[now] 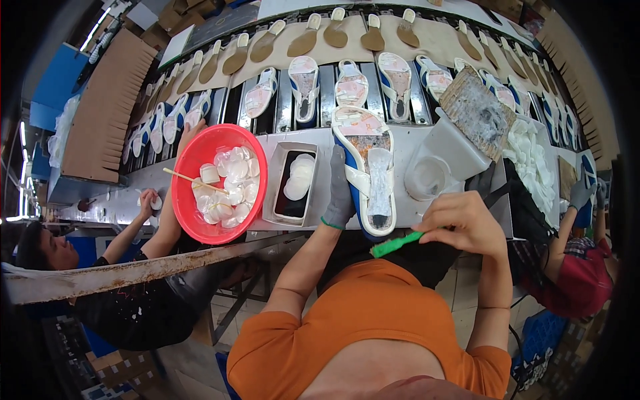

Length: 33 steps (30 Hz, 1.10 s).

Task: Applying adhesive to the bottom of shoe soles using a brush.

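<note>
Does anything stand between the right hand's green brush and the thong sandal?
Nothing visible does: the green brush in the right hand is by the near end of the thong sandal, which the left hand holds.

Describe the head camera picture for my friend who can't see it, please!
A person's gloved left hand holds a blue-and-white sandal while the bare right hand holds a green brush near it. A red basin of round white pieces sits to the left, and rows of sandals and brown soles stretch behind.

Pale bench [409,138] — red basin [208,142], white tray [313,180].
</note>
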Motion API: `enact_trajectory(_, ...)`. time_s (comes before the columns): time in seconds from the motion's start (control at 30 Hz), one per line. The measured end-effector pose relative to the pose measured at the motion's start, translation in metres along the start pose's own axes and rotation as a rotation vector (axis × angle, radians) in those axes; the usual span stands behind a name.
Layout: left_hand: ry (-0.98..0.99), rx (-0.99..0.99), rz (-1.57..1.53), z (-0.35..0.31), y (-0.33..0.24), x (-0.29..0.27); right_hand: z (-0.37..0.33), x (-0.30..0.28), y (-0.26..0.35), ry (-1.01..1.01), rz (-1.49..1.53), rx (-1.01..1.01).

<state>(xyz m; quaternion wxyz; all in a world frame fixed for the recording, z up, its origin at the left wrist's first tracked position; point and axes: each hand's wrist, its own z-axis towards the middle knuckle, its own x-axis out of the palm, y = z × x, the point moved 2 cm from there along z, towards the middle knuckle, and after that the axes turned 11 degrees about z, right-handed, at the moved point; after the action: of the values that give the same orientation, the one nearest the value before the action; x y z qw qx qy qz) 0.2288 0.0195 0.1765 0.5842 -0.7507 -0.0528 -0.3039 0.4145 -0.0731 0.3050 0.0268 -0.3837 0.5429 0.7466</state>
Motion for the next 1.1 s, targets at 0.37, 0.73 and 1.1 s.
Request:
enact_trajectory(0.37,0.029,-0.074,-0.159,0.004,0.006,0.001,0.055,-0.029,-0.041,-0.744,-0.265,0.000)
enact_trajectory(0.73,-0.381,0.524,0.110,0.071,-0.089,-0.077,0.021,-0.045,-0.058,-0.897,0.312,0.208)
enact_trajectory(1.1,-0.558,0.615,-0.183,0.101,-0.166,-0.134,-0.034,-0.013,-0.046,-0.572,-0.356,0.586)
